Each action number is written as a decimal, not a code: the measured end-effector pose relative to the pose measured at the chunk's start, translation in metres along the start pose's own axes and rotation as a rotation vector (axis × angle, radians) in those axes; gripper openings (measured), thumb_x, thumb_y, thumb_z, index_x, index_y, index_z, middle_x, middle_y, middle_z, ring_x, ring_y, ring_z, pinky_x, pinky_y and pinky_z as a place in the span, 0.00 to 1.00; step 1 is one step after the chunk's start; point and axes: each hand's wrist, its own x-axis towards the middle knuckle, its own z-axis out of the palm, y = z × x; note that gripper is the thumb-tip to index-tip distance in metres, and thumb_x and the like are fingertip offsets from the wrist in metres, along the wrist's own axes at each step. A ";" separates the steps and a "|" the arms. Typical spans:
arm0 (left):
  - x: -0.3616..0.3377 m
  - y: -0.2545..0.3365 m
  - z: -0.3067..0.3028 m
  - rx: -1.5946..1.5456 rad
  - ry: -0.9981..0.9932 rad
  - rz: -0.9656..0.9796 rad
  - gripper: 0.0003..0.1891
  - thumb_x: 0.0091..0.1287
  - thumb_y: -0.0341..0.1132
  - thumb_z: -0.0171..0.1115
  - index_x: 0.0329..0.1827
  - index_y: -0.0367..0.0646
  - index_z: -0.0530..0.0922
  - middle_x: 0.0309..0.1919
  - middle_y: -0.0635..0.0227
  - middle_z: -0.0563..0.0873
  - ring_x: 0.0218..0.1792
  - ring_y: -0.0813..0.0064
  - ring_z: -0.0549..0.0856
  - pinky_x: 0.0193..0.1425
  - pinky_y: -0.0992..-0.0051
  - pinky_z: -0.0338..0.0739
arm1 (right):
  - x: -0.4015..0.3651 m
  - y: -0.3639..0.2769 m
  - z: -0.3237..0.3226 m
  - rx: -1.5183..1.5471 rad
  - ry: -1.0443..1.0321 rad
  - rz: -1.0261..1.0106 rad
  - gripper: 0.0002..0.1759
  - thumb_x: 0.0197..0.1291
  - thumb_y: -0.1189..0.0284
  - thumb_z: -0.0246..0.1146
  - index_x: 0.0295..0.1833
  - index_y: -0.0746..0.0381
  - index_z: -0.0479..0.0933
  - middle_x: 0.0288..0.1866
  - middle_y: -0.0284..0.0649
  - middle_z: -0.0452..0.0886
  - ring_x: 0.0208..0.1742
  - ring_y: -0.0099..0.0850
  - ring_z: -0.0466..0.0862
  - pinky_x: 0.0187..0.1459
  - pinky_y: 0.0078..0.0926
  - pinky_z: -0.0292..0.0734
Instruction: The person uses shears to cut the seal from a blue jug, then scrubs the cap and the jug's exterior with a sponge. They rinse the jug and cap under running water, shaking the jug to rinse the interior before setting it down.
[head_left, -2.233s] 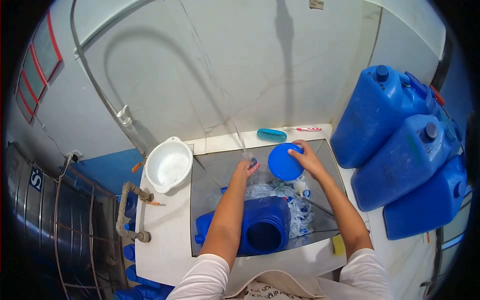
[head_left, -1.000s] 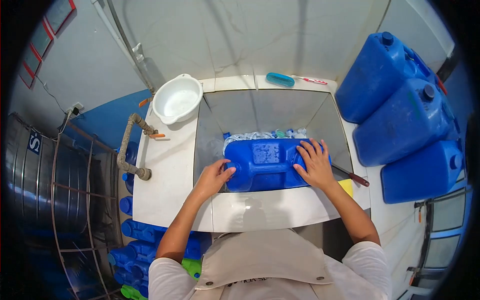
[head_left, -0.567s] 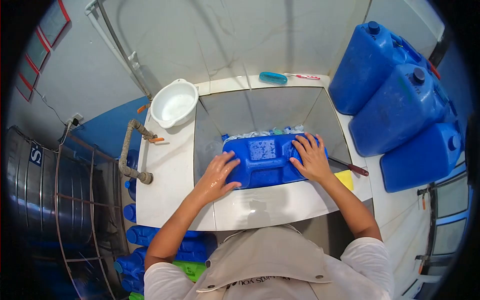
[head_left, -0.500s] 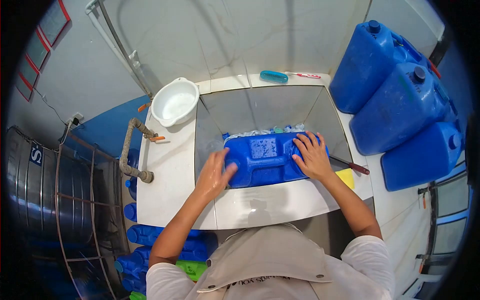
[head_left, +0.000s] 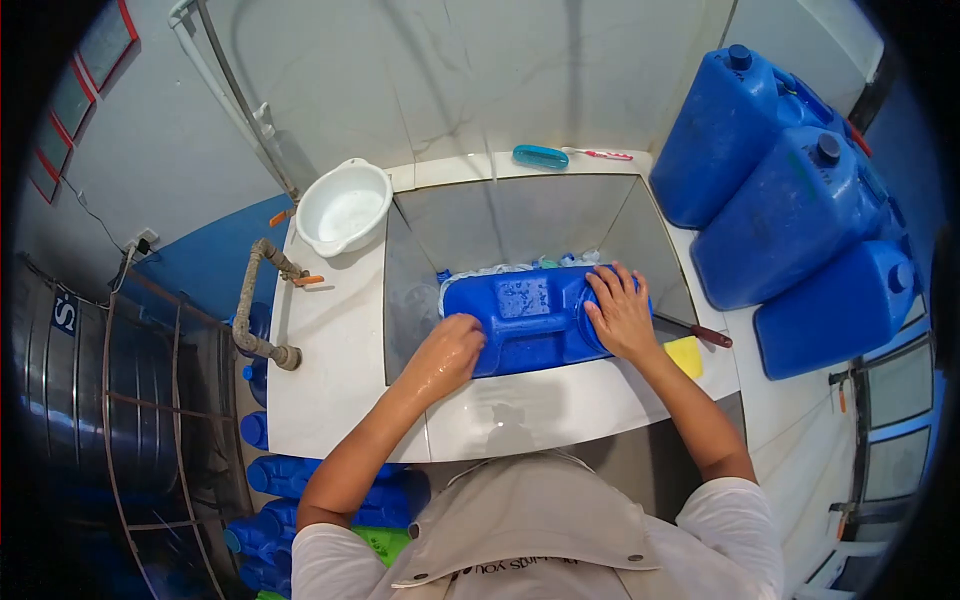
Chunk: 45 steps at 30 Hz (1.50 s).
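A wet blue plastic water jug (head_left: 525, 298) lies on its side in the tiled sink (head_left: 505, 225), its handle toward me. My right hand (head_left: 622, 315) rests on the jug's right end, fingers spread over it and thumb apart. At the other end, my left hand (head_left: 447, 352) is curled closed against the jug's left side. Its knuckles and wet back face up, so whatever the fingers hold is hidden. Behind the jug, several clear and bluish pieces (head_left: 570, 260) show along the sink; I cannot make out what they are.
A white basin (head_left: 345, 207) sits at the counter's left, near a pipe with an orange-handled valve (head_left: 308, 281). A blue brush (head_left: 540, 156) and a toothbrush (head_left: 600, 154) lie on the back ledge. At right are a yellow sponge (head_left: 684, 357), a brown-handled tool (head_left: 711, 336) and large blue jugs (head_left: 768, 215).
My left hand has moved right and inward onto the jug's left end, and its fingers have curled closed. My right hand keeps its place on the jug. The view has shifted slightly.
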 end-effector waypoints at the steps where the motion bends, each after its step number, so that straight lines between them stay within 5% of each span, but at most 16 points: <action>1: 0.001 0.010 0.003 -0.024 0.049 0.147 0.21 0.58 0.34 0.64 0.55 0.38 0.74 0.49 0.52 0.78 0.51 0.52 0.77 0.59 0.59 0.71 | -0.002 -0.002 0.003 0.000 -0.005 0.000 0.25 0.64 0.57 0.51 0.61 0.59 0.70 0.63 0.42 0.69 0.68 0.42 0.62 0.67 0.53 0.48; 4: 0.028 0.050 0.006 -0.020 0.177 0.292 0.19 0.56 0.34 0.65 0.51 0.39 0.74 0.46 0.53 0.79 0.51 0.56 0.78 0.57 0.59 0.71 | 0.002 -0.011 0.007 0.011 0.033 0.202 0.25 0.64 0.56 0.51 0.61 0.60 0.70 0.63 0.41 0.69 0.67 0.42 0.62 0.65 0.54 0.51; 6: 0.055 0.043 0.039 0.222 -0.064 0.128 0.17 0.53 0.36 0.66 0.44 0.40 0.77 0.37 0.56 0.83 0.44 0.58 0.83 0.50 0.60 0.76 | 0.004 -0.015 0.005 -0.041 -0.015 0.385 0.26 0.65 0.55 0.50 0.62 0.60 0.69 0.63 0.45 0.69 0.65 0.45 0.66 0.62 0.55 0.57; 9: 0.082 0.048 0.050 0.294 -0.133 -0.066 0.16 0.48 0.38 0.67 0.38 0.42 0.78 0.26 0.60 0.84 0.33 0.58 0.85 0.38 0.60 0.79 | -0.003 0.004 0.004 0.015 0.131 0.437 0.27 0.67 0.53 0.46 0.60 0.62 0.71 0.54 0.51 0.77 0.54 0.50 0.77 0.54 0.52 0.68; 11: 0.077 0.041 0.057 0.302 -0.035 -0.061 0.15 0.47 0.39 0.67 0.37 0.43 0.79 0.23 0.60 0.84 0.29 0.57 0.85 0.34 0.59 0.79 | -0.009 0.021 -0.046 -0.009 -0.563 0.501 0.29 0.69 0.52 0.44 0.56 0.66 0.74 0.40 0.55 0.81 0.40 0.56 0.81 0.47 0.48 0.74; 13: 0.073 0.034 0.057 0.292 0.047 -0.091 0.14 0.46 0.39 0.67 0.35 0.45 0.79 0.22 0.59 0.84 0.28 0.55 0.85 0.32 0.58 0.79 | -0.028 0.050 -0.052 0.094 -0.617 0.433 0.29 0.70 0.53 0.42 0.51 0.68 0.76 0.33 0.56 0.82 0.33 0.60 0.80 0.44 0.48 0.75; 15: 0.072 0.037 0.044 0.287 0.116 -0.153 0.14 0.46 0.39 0.67 0.35 0.44 0.78 0.22 0.59 0.83 0.28 0.55 0.84 0.32 0.58 0.78 | -0.006 0.042 -0.089 0.150 -0.526 0.581 0.27 0.71 0.57 0.42 0.50 0.70 0.76 0.42 0.61 0.80 0.41 0.61 0.79 0.50 0.47 0.73; 16: 0.070 0.039 0.036 0.270 0.158 -0.170 0.14 0.46 0.39 0.67 0.34 0.44 0.78 0.22 0.59 0.83 0.28 0.54 0.84 0.31 0.57 0.78 | 0.001 0.044 -0.086 0.398 -0.230 0.570 0.26 0.72 0.59 0.42 0.58 0.70 0.72 0.60 0.61 0.71 0.59 0.56 0.73 0.61 0.41 0.66; 18: 0.062 0.055 0.018 0.264 0.243 -0.236 0.13 0.46 0.39 0.67 0.33 0.44 0.78 0.22 0.59 0.83 0.28 0.54 0.84 0.31 0.57 0.77 | 0.023 0.047 -0.054 0.565 0.113 0.403 0.28 0.72 0.59 0.43 0.68 0.68 0.63 0.72 0.54 0.59 0.73 0.47 0.59 0.70 0.33 0.53; 20: 0.048 0.066 -0.009 0.282 0.344 -0.307 0.12 0.46 0.39 0.66 0.32 0.44 0.77 0.21 0.58 0.83 0.28 0.54 0.84 0.31 0.57 0.77 | 0.038 0.024 -0.055 0.844 0.113 0.314 0.30 0.72 0.59 0.43 0.73 0.65 0.55 0.75 0.49 0.55 0.76 0.41 0.54 0.73 0.30 0.45; 22: 0.021 0.075 -0.032 0.254 0.460 -0.409 0.11 0.47 0.39 0.66 0.29 0.45 0.77 0.20 0.58 0.82 0.28 0.54 0.83 0.31 0.57 0.76 | 0.045 -0.009 -0.082 0.947 0.297 0.092 0.31 0.71 0.59 0.43 0.71 0.68 0.57 0.74 0.49 0.58 0.75 0.39 0.56 0.73 0.32 0.45; 30: -0.159 0.170 -0.093 0.102 1.153 -0.840 0.14 0.46 0.39 0.67 0.36 0.46 0.83 0.26 0.55 0.84 0.29 0.53 0.84 0.36 0.61 0.78 | 0.012 -0.154 -0.173 1.479 0.451 -0.635 0.33 0.69 0.59 0.38 0.68 0.75 0.57 0.72 0.56 0.58 0.75 0.45 0.55 0.73 0.41 0.45; 33: -0.252 0.220 -0.097 0.126 1.375 -0.916 0.12 0.48 0.36 0.66 0.36 0.43 0.83 0.26 0.54 0.84 0.29 0.54 0.84 0.34 0.65 0.77 | -0.020 -0.209 -0.182 1.661 0.260 -0.695 0.32 0.69 0.60 0.39 0.68 0.74 0.57 0.72 0.55 0.58 0.73 0.46 0.59 0.72 0.43 0.49; 39: -0.432 0.380 -0.060 0.258 1.505 -1.303 0.12 0.53 0.40 0.66 0.35 0.41 0.81 0.24 0.56 0.83 0.29 0.63 0.85 0.34 0.68 0.75 | -0.140 -0.338 -0.216 1.823 -0.197 -0.936 0.30 0.70 0.57 0.42 0.64 0.71 0.65 0.67 0.50 0.65 0.66 0.41 0.68 0.66 0.40 0.62; 43: -0.530 0.488 -0.010 0.428 1.568 -1.598 0.13 0.53 0.42 0.67 0.34 0.41 0.81 0.23 0.57 0.82 0.27 0.61 0.84 0.32 0.65 0.74 | -0.261 -0.411 -0.260 1.735 -0.508 -1.070 0.16 0.67 0.77 0.49 0.58 0.68 0.72 0.62 0.45 0.70 0.62 0.34 0.71 0.62 0.30 0.66; 45: -0.563 0.524 0.011 0.503 1.546 -1.810 0.15 0.53 0.46 0.68 0.32 0.43 0.81 0.23 0.59 0.83 0.27 0.58 0.83 0.31 0.64 0.74 | -0.319 -0.440 -0.268 1.760 -0.737 -1.123 0.13 0.65 0.79 0.53 0.54 0.68 0.73 0.56 0.43 0.74 0.56 0.31 0.75 0.59 0.27 0.69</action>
